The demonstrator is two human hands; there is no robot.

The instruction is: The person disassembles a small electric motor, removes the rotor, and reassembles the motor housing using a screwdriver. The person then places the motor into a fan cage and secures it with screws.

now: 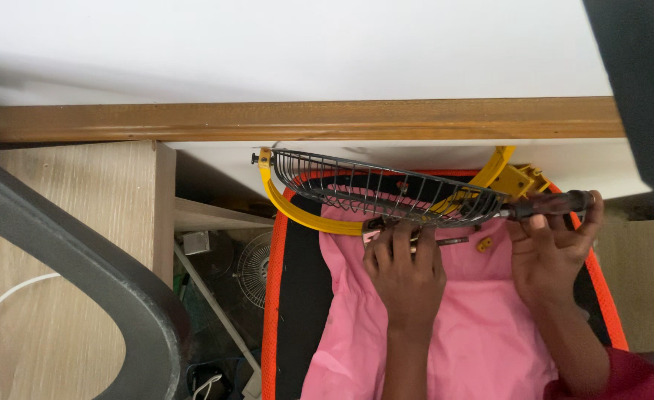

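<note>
The left hand (408,270) pinches the rim of the wire guard (386,191), steadying it over the pink cloth (453,326), so the right hand (549,252), closed around a screwdriver (553,204), can bear on its edge.

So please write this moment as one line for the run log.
left hand: grips wire fan guard at yellow rim | right hand: holds screwdriver | under them: pink cloth

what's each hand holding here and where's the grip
Right hand grips a screwdriver by its dark handle. Left hand pinches the yellow-rimmed wire fan guard at its lower edge.
</note>
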